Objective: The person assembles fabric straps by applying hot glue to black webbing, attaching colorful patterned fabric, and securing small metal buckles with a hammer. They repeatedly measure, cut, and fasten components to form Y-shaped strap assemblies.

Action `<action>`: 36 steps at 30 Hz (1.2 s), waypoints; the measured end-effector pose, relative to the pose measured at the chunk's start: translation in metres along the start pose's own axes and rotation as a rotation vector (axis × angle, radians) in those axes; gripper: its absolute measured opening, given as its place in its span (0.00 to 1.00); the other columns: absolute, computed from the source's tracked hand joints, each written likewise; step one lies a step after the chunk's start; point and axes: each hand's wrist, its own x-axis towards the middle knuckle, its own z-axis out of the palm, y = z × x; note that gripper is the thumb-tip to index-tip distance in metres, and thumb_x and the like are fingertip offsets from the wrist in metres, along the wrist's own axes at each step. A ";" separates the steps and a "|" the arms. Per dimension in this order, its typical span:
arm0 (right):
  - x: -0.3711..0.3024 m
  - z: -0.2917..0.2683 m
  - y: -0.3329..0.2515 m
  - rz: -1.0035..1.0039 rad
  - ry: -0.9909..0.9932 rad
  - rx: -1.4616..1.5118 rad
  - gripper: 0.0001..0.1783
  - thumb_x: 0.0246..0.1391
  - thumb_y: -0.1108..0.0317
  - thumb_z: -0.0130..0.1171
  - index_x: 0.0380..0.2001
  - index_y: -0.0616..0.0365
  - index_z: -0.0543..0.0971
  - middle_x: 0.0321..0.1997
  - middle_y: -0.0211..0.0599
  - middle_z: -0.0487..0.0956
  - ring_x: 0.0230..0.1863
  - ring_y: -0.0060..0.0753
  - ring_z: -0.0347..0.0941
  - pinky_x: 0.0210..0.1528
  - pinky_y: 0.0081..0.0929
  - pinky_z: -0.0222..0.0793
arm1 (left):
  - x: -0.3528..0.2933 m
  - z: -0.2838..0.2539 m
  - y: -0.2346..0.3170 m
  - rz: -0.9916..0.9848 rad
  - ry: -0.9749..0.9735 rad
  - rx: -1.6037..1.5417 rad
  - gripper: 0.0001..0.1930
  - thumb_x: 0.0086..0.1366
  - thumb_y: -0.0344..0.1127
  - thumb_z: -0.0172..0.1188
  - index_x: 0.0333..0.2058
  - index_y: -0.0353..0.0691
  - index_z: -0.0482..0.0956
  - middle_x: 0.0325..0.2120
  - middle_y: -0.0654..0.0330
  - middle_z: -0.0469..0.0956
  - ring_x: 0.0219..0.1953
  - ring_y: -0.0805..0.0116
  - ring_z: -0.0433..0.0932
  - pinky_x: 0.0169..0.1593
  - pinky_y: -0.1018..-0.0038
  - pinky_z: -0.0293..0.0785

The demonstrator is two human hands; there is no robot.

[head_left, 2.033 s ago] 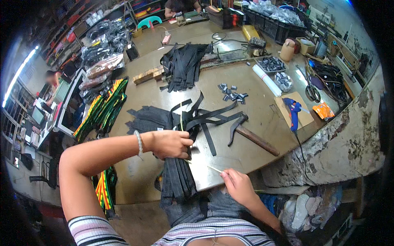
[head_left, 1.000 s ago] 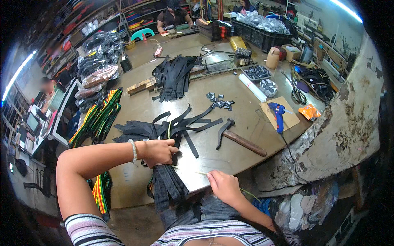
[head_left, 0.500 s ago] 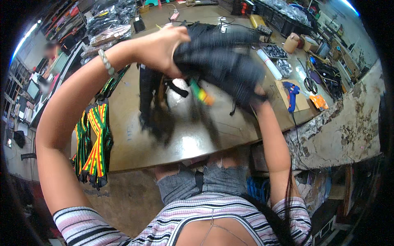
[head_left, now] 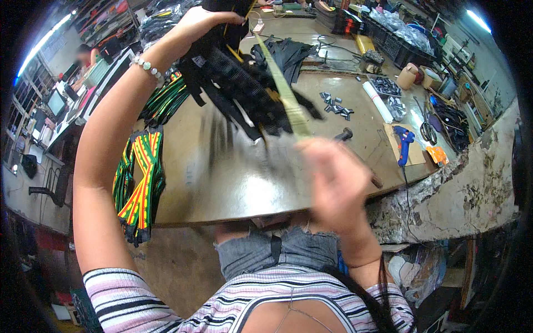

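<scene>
My left hand point(head_left: 206, 26), raised at the far side of the table, is closed on a thick bundle of black webbing straps point(head_left: 230, 69). Loose strap ends hang from it over the tabletop, partly smeared by motion. My right hand point(head_left: 340, 186) is nearer my body and blurred. Its fingers are closed on the near end of a thin yellow-green strip point(head_left: 280, 86), which runs taut-looking up toward the bundle. Whether the strip is joined to the bundle, I cannot tell. A hammer point(head_left: 345, 135) lies on the table, partly behind my right hand.
Patterned red, yellow and green straps point(head_left: 141, 177) lie at the table's left edge. Small black buckle-like pieces point(head_left: 337, 105) are scattered ahead. To the right are a blue glue gun point(head_left: 404, 145), an orange packet point(head_left: 437, 155), scissors point(head_left: 426, 126) and a white roll point(head_left: 377, 102). More black straps point(head_left: 286, 55) lie farther back.
The bundle has moved up and left with my left hand. My right hand has left the bundle, come toward my body and now draws out the yellow-green strip. The scattered pieces and hammer are uncovered.
</scene>
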 end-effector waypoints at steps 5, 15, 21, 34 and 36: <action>-0.025 0.133 -0.049 0.112 -0.354 0.587 0.11 0.58 0.70 0.56 0.43 0.63 0.78 0.36 0.52 0.81 0.34 0.56 0.77 0.37 0.41 0.74 | -0.006 0.001 -0.001 -0.108 -0.001 -0.371 0.19 0.61 0.46 0.62 0.40 0.35 0.83 0.32 0.56 0.84 0.31 0.65 0.84 0.41 0.70 0.82; 0.006 0.089 0.095 0.601 -0.397 0.793 0.18 0.66 0.55 0.54 0.41 0.58 0.81 0.21 0.15 0.67 0.23 0.08 0.57 0.25 0.14 0.54 | -0.051 -0.041 0.010 0.027 -0.273 0.016 0.28 0.53 0.45 0.68 0.48 0.32 0.75 0.39 0.57 0.80 0.40 0.66 0.80 0.48 0.69 0.78; -0.031 0.150 0.048 0.399 -0.501 -0.084 0.12 0.56 0.66 0.56 0.26 0.64 0.79 0.27 0.59 0.80 0.33 0.63 0.79 0.39 0.54 0.75 | -0.054 0.127 -0.029 -0.035 -0.897 0.985 0.41 0.41 0.64 0.72 0.42 0.30 0.82 0.41 0.43 0.82 0.40 0.50 0.82 0.47 0.62 0.78; -0.013 0.109 0.102 -0.074 -0.360 0.002 0.07 0.52 0.67 0.61 0.29 0.59 0.79 0.37 0.42 0.76 0.42 0.48 0.72 0.47 0.39 0.70 | -0.025 0.131 -0.120 0.110 -0.977 0.931 0.19 0.56 0.44 0.68 0.36 0.32 0.84 0.32 0.46 0.84 0.33 0.51 0.83 0.39 0.59 0.78; -0.009 0.112 0.114 -0.058 -0.326 0.105 0.06 0.52 0.69 0.61 0.29 0.61 0.78 0.38 0.44 0.77 0.42 0.50 0.72 0.48 0.40 0.70 | -0.028 0.134 -0.114 0.153 -0.917 1.072 0.19 0.54 0.43 0.70 0.36 0.31 0.84 0.34 0.45 0.83 0.35 0.48 0.83 0.40 0.59 0.78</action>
